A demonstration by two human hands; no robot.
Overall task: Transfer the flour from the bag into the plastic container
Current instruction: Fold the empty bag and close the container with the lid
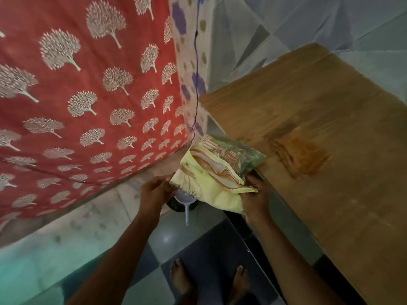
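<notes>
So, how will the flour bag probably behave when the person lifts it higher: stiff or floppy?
Probably floppy: the flour bag is creased and folded where the left hand and right hand pinch it. It likely sags between the grips, since its pale lower part hangs down. Its printed surface looks smooth, so it may slip a little.

Dim, soft-focus wide-angle view, edges warped, greenish cast lower left.

Single head-worn wide-angle view, looking steeply down, close over both hands, floor and bare feet below
</notes>
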